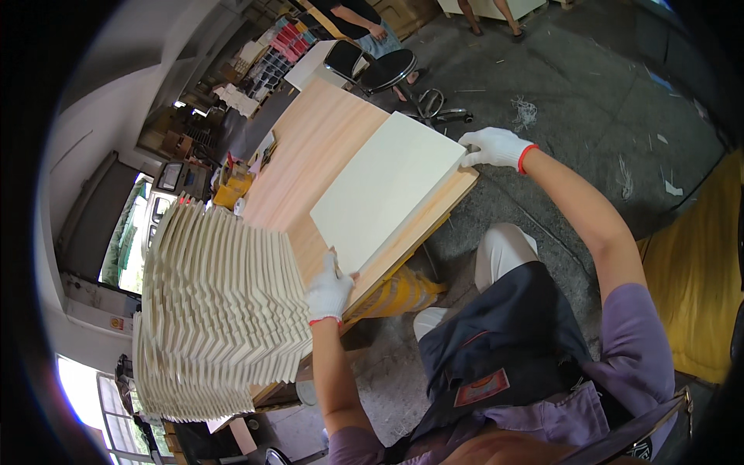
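A flat white rectangular board (391, 182) lies on the wooden tabletop, along the edge nearest me. My left hand (329, 293), in a white glove with a red cuff, grips its near left corner; bare fingertips show at the glove's ends. My right hand (498, 149), gloved the same way, holds the opposite right end, fingers bent at the corner. Beside my left hand rises a tall stack of thin cream-white strips or boards (225, 310), fanned unevenly in layers.
The pinkish wooden table (310, 139) stretches away from me. A yellow container (232, 184) with tools stands at its far left edge. Beyond the table are a black swivel chair (387, 71) and another person (360, 23). Yellow wrapping (403, 293) hangs beneath the tabletop; scraps (525, 112) litter the floor.
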